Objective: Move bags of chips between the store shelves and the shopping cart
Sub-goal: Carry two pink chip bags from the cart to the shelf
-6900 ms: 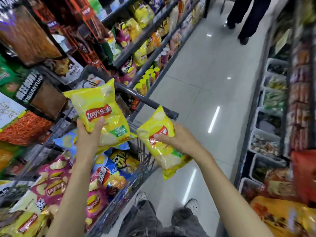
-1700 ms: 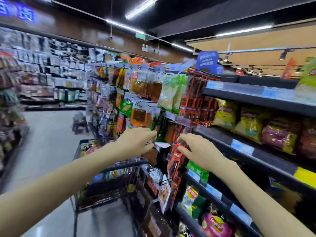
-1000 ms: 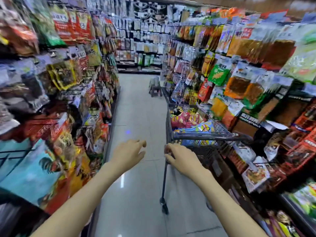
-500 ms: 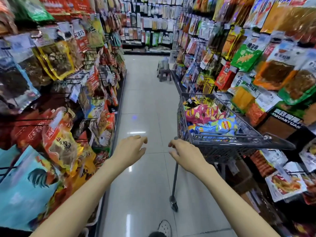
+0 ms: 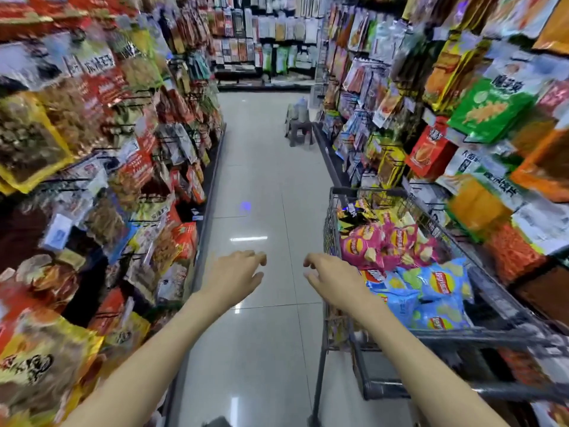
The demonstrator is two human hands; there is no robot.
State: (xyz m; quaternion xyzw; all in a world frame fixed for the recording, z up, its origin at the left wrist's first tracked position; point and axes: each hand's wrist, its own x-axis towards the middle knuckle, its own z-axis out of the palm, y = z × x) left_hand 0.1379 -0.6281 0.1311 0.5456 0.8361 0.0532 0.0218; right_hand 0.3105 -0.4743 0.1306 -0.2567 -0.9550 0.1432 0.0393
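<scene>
We see a grey wire shopping cart [image 5: 335,229] at the lower right of the frame, parked close along the right-hand store shelves [image 5: 480,118]. We judge it stands there so that the bags travel only a short way between shelf and cart. Inside the cart lie the bags of chips: pink foil bags [image 5: 378,245] toward the far end, and light blue foil bags [image 5: 431,288] nearer to us, piled loosely one on another. Some yellow and dark bags show at the far end, but they are too blurred to name.

Both arms reach forward over the grey tiled floor [image 5: 261,167] in the lower middle of the frame. Our left hand [image 5: 237,272] hangs over the aisle, its fingers loosely spread and a little bent, and it holds nothing. Our right hand [image 5: 329,275] is just beside the cart's left rim; its fingers are also relaxed and slightly curled, gripping nothing. Whether it touches the rim we cannot tell. Probably the empty hands are going toward the cart for the next bags.
</scene>
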